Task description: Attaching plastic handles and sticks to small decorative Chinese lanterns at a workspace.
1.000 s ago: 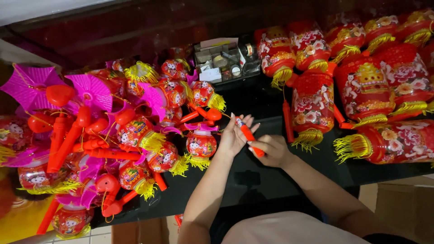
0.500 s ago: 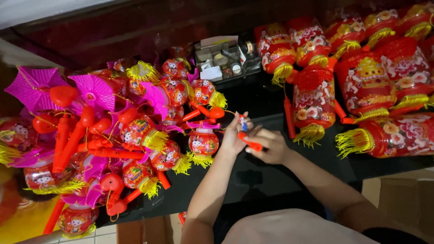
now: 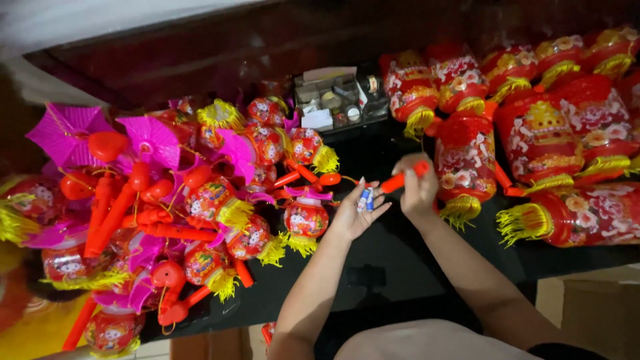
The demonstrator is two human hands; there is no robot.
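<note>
I am seeing the right hand (image 3: pixel 419 190) closing its fingers around a slim red-orange plastic handle stick (image 3: pixel 400 180), holding it tilted above the black tabletop (image 3: pixel 400 267). The left hand (image 3: pixel 353 213) is lying palm up and mostly open, cradling small blue-and-white batteries (image 3: pixel 365 199) just left of the stick. A heap of small red paper lanterns with yellow tassels (image 3: pixel 220 213) is lying to the left, and larger red cylindrical lanterns (image 3: pixel 540 140) are filling the far right.
</note>
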